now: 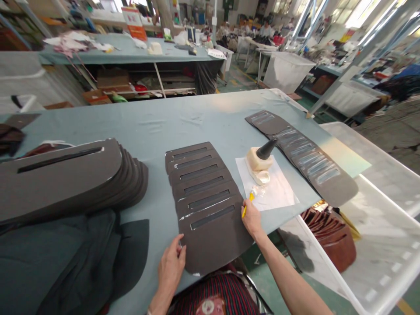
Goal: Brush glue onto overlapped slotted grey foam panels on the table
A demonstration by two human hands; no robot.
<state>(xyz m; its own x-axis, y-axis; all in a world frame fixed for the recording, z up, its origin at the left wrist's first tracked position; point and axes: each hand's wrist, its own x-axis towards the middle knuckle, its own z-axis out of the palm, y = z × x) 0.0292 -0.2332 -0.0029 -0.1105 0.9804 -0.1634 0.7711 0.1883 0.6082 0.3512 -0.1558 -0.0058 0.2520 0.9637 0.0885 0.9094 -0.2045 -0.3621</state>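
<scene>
Several dark grey-brown slotted panels [211, 238] lie overlapped in a row on the table in front of me, their slots showing one above another with whitish smears along some edges. My left hand [171, 264] rests at the left edge of the nearest panel, fingers a little apart and fingertips against it. On the other side, my right hand [252, 220] is closed around a small brush with a yellow handle [251, 197], touching the panels' right edge. The bristles point at white paste on a paper sheet [284, 192]. A cream-coloured block [257, 159] with a black cone-shaped nozzle [266, 149] stands on that sheet.
A tall stack of similar panels [65, 179] sits at the left, with dark cloth [62, 258] before it. Another overlapped row of panels [300, 151] lies at the right table edge. White plastic bins [377, 245] stand beside the table, one holding brown slotted pieces [336, 245].
</scene>
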